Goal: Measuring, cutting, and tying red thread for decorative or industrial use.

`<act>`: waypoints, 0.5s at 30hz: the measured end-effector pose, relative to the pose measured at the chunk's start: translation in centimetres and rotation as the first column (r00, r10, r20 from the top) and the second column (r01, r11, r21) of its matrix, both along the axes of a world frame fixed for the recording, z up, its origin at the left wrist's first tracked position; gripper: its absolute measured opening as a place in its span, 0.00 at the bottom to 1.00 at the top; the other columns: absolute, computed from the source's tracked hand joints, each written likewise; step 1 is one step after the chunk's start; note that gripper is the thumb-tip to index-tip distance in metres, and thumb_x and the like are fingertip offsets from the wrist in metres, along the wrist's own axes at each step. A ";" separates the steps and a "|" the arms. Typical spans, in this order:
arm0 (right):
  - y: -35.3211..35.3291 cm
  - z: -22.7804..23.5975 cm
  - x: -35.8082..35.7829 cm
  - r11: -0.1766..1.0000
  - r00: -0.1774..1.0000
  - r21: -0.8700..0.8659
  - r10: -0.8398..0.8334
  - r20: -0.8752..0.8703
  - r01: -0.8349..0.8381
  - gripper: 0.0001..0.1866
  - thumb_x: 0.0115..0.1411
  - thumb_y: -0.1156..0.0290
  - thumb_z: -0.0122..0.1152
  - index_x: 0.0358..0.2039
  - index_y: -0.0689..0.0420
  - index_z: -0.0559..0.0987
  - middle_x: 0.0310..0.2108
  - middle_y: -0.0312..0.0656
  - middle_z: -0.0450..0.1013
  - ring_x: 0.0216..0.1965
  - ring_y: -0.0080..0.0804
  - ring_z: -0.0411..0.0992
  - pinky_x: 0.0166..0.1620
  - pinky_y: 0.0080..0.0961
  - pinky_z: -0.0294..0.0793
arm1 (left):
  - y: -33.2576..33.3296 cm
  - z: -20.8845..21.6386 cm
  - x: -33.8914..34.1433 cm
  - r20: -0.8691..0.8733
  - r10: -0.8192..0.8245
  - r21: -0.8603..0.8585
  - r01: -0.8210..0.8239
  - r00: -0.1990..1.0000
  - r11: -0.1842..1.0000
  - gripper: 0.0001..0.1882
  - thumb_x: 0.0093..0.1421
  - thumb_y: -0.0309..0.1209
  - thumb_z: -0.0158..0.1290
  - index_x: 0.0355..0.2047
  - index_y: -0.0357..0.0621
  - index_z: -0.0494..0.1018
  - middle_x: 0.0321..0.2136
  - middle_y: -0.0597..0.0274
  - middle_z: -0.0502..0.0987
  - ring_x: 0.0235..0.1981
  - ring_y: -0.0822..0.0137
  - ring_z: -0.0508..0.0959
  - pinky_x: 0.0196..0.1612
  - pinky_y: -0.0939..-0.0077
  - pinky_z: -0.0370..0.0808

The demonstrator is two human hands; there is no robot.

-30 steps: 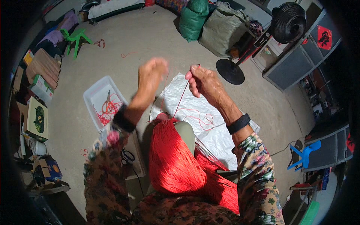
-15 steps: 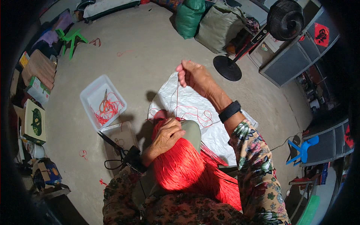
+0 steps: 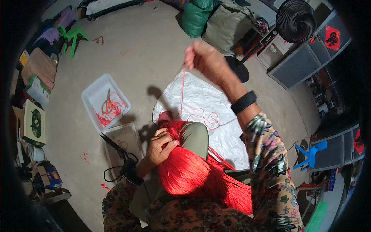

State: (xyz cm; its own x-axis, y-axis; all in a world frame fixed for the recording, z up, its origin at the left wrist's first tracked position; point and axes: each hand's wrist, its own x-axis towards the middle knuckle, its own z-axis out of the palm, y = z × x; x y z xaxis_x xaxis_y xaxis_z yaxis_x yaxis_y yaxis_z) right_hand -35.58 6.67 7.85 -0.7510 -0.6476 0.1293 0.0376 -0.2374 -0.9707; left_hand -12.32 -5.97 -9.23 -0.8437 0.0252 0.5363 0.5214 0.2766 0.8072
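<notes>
A thick bundle of shiny red cords (image 3: 185, 170) lies across my lap, its strands spreading to the lower right. My left hand (image 3: 160, 147) is closed over the bundle's narrower upper part, fingers bent around the strands. Raised over the floor, my right hand (image 3: 205, 60) is closed in a pinch and slightly blurred. From its fingertips a thin red cord (image 3: 182, 89) runs taut, straight down toward a white sheet (image 3: 228, 143). Loose curls of red cord lie on that sheet. Beside my left wrist are large black-handled scissors (image 3: 116, 146), partly over a shallow tray.
A white plastic bin (image 3: 85, 96) holds red cord scraps and orange-handled scissors (image 3: 107, 102). The shallow tray (image 3: 134, 135) sits in front of it. A standing black fan (image 3: 295, 21), a green stool (image 3: 73, 35), a blue stool (image 3: 311, 154) and stuffed sacks (image 3: 222, 29) stand around.
My right hand has moved up and away, drawing the thin cord longer. My left hand has shifted slightly left and down on the bundle.
</notes>
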 end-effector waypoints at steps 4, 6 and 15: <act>-1.3 1.7 0.3 0.926 1.000 0.376 0.018 -0.008 -0.014 0.17 0.68 0.59 0.45 0.36 0.61 0.73 0.26 0.38 0.74 0.28 0.28 0.72 0.35 0.26 0.72 | -1.1 -0.9 0.7 0.035 0.006 0.105 -0.010 0.999 0.994 0.08 0.54 0.23 0.56 0.21 0.37 0.70 0.18 0.58 0.71 0.24 0.62 0.71 0.49 0.64 0.68; 0.1 2.7 -0.6 0.996 0.997 0.079 0.048 -0.062 -0.044 0.18 0.68 0.58 0.45 0.34 0.62 0.74 0.26 0.41 0.75 0.27 0.28 0.73 0.32 0.26 0.74 | -0.8 -0.5 0.0 0.062 -0.040 0.137 0.031 0.997 0.990 0.08 0.54 0.23 0.56 0.20 0.36 0.70 0.19 0.58 0.72 0.25 0.63 0.71 0.48 0.64 0.68; 3.6 6.4 -0.4 0.998 0.997 -0.055 -0.024 -0.068 0.021 0.16 0.67 0.59 0.47 0.36 0.61 0.73 0.28 0.43 0.76 0.29 0.31 0.75 0.37 0.27 0.77 | -1.0 0.3 -0.3 0.131 -0.051 0.098 0.038 0.990 0.994 0.09 0.56 0.24 0.55 0.20 0.35 0.70 0.16 0.56 0.69 0.19 0.63 0.69 0.51 0.60 0.70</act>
State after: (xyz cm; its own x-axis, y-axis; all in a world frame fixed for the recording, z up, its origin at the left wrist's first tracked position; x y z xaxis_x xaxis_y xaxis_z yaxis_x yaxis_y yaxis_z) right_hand -35.95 10.32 14.29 -0.7535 -0.6213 0.2150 -0.0343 -0.2895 -0.9566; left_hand -12.64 -6.95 -8.95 -0.9069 0.0187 0.4210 0.4175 0.1745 0.8917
